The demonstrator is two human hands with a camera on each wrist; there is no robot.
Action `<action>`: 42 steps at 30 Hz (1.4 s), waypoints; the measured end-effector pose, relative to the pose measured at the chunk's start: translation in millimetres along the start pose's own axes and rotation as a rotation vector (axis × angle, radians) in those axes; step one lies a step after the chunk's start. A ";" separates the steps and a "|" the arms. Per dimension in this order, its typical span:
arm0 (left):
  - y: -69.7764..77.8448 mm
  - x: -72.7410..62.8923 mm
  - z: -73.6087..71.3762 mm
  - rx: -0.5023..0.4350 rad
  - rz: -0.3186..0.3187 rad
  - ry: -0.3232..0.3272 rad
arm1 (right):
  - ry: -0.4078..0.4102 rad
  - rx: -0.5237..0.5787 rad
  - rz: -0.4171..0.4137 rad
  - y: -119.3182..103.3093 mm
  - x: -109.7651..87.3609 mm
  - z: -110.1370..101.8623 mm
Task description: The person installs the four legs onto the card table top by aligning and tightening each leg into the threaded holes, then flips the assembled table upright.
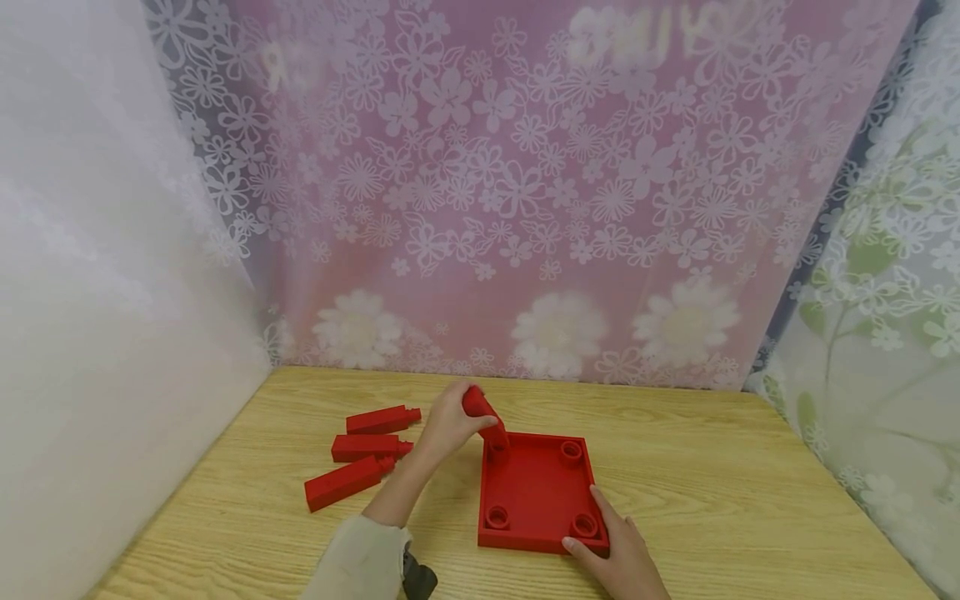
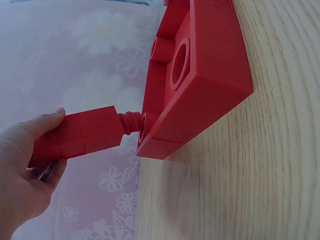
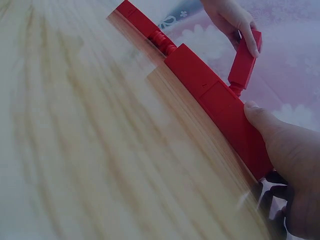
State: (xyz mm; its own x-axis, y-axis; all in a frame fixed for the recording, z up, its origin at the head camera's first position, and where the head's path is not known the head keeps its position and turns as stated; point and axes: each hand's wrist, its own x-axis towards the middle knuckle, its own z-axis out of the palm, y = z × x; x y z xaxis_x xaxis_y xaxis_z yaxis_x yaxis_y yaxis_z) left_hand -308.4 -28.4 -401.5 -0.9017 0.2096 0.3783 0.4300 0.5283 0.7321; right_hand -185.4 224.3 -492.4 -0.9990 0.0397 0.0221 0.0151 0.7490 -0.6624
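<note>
My left hand [image 1: 448, 425] holds a red square leg [image 1: 483, 414] by its upper end, tilted over the far left corner of a red square panel [image 1: 534, 492]. In the left wrist view the threaded tip [image 2: 131, 122] of that leg points down at the mouth of a round socket [image 2: 147, 125]. Raised walls edge the panel, and a round socket stands in each corner. Gripping the panel's near right corner is my right hand [image 1: 622, 550], thumb on the front wall and fingers along the right side.
Left of the panel, three more red legs [image 1: 345, 483] lie on the wooden table [image 1: 697, 475], threaded ends toward the right. A flowered pink curtain [image 1: 510, 208] hangs behind the table, with a white wall [image 1: 112, 292] at the left and a floral sheet [image 1: 885, 358] at the right.
</note>
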 end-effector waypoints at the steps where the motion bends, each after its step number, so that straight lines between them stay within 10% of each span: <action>1: 0.8 0.8 0.9 0.010 -0.003 -0.004 | 0.002 -0.001 0.000 0.1 0.2 0.2; 19: 11.1 14.4 12.9 0.180 0.022 -0.125 | 0.004 -0.021 0.005 0.2 -0.4 1.4; 42: 4.9 2.6 39.8 -0.056 0.023 0.058 | -0.002 -0.022 0.016 -1.1 0.6 -0.7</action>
State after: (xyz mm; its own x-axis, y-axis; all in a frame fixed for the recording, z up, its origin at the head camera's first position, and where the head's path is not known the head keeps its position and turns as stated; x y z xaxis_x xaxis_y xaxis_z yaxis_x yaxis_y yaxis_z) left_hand -310.5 7.4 -419.5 -0.8881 0.1718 0.4263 0.4536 0.4766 0.7531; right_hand -185.9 223.9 -491.1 -0.9987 0.0506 0.0099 0.0322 0.7624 -0.6463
